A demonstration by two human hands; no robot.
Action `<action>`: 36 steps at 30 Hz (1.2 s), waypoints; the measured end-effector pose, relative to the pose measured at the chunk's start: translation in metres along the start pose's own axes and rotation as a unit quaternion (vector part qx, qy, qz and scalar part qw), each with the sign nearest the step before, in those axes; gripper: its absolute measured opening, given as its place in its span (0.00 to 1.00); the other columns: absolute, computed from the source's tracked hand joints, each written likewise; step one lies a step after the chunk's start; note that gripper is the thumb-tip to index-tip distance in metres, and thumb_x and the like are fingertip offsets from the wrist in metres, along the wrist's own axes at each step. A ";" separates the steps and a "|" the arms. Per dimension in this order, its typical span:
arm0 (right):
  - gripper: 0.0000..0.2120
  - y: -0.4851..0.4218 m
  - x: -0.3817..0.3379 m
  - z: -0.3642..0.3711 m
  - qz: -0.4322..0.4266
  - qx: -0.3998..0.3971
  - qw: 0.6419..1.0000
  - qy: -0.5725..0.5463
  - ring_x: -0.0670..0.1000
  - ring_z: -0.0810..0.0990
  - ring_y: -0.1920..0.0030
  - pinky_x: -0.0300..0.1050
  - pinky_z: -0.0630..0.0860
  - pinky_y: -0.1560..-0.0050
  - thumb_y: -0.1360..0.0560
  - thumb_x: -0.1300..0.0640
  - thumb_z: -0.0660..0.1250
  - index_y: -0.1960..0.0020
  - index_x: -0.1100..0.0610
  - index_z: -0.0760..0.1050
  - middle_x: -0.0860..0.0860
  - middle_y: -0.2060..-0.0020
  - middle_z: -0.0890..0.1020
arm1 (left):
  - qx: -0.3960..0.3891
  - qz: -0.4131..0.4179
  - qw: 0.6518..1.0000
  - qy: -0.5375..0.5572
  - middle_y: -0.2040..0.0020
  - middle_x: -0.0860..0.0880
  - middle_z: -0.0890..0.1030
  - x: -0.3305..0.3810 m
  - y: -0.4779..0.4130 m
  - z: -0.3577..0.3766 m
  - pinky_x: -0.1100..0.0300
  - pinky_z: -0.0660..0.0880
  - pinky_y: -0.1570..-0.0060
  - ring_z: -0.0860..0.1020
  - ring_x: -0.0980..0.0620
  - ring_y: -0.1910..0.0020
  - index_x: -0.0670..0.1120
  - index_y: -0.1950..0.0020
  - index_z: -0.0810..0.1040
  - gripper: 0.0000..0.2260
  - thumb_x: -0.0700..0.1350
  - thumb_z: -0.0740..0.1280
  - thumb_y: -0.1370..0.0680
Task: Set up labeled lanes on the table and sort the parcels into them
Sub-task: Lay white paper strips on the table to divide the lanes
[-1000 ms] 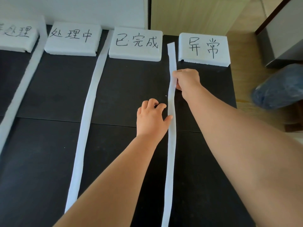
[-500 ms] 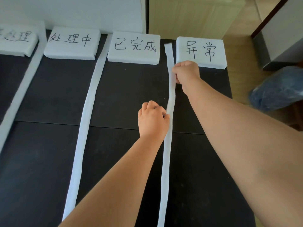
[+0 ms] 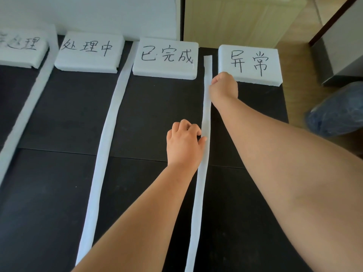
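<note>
On the black table (image 3: 59, 114), four white foam label blocks stand along the far edge, with white strips running near to far between them. At far left the first label block (image 3: 19, 54) is cut off by the frame, and the left strip (image 3: 25, 107) lies beside it. Next come the second label block (image 3: 88, 54), the middle strip (image 3: 106, 146) and the third label block (image 3: 167, 59).

The left hand (image 3: 182, 142), fingers curled, appears to pinch the left edge of the right strip (image 3: 206, 107) about halfway along, with the thumb lying on it. The right hand (image 3: 223, 89), closed like a fist, grips the same strip's right edge near its far end, beside the near corner of the fourth label block (image 3: 249, 65).

This looks like the lane-marking step, with the last divider being set. The strip bows slightly, so the next move likely calls for drawing it straight and pressing it flat, in line with the gap between the blocks. No parcels are in view, so sorting seems not yet begun. A blue bag (image 3: 337, 110) lies on the floor at far right.
</note>
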State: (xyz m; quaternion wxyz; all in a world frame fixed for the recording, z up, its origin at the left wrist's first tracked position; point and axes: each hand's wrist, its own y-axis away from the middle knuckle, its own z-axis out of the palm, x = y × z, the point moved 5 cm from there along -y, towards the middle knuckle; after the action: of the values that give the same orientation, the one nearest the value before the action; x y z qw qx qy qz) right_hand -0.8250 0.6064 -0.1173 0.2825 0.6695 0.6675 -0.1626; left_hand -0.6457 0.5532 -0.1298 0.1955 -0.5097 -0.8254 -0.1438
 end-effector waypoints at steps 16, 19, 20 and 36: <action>0.11 0.099 0.023 -0.053 -0.027 0.033 0.999 -0.020 0.49 0.78 0.43 0.37 0.71 0.52 0.19 0.60 0.62 0.37 0.56 0.76 0.53 0.41 0.79 | -0.028 0.010 1.000 -0.001 0.35 0.51 0.75 -0.001 0.050 -0.045 0.56 0.66 0.33 0.70 0.51 0.35 0.49 0.34 0.76 0.13 0.46 0.59 0.16; 0.12 0.142 0.031 -0.063 -0.028 0.021 0.999 -0.028 0.50 0.79 0.42 0.38 0.72 0.51 0.19 0.60 0.63 0.37 0.56 0.76 0.52 0.41 0.80 | -0.048 0.023 0.999 0.006 0.35 0.51 0.74 -0.009 0.082 -0.056 0.56 0.67 0.32 0.70 0.51 0.34 0.49 0.33 0.75 0.13 0.44 0.59 0.16; 0.11 0.157 0.034 -0.066 -0.026 0.018 0.999 -0.029 0.50 0.79 0.42 0.37 0.72 0.51 0.19 0.60 0.63 0.37 0.56 0.77 0.52 0.41 0.80 | -0.058 0.024 0.998 0.008 0.35 0.52 0.74 -0.013 0.093 -0.058 0.56 0.67 0.32 0.69 0.51 0.33 0.49 0.33 0.75 0.13 0.44 0.60 0.17; 0.11 0.382 0.126 -0.046 0.065 -0.106 0.992 -0.025 0.49 0.81 0.47 0.40 0.74 0.51 0.21 0.59 0.68 0.40 0.54 0.77 0.50 0.47 0.82 | -0.185 0.019 0.982 -0.007 0.32 0.53 0.74 -0.068 0.268 -0.058 0.59 0.72 0.37 0.71 0.53 0.33 0.52 0.34 0.76 0.13 0.44 0.63 0.18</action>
State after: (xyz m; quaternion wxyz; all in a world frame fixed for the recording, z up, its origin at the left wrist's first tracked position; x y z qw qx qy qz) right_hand -0.4485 0.7543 -0.0950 0.3788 0.6730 0.6290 -0.0890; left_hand -0.3676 0.5915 -0.1003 0.0945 -0.5538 -0.7759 -0.2870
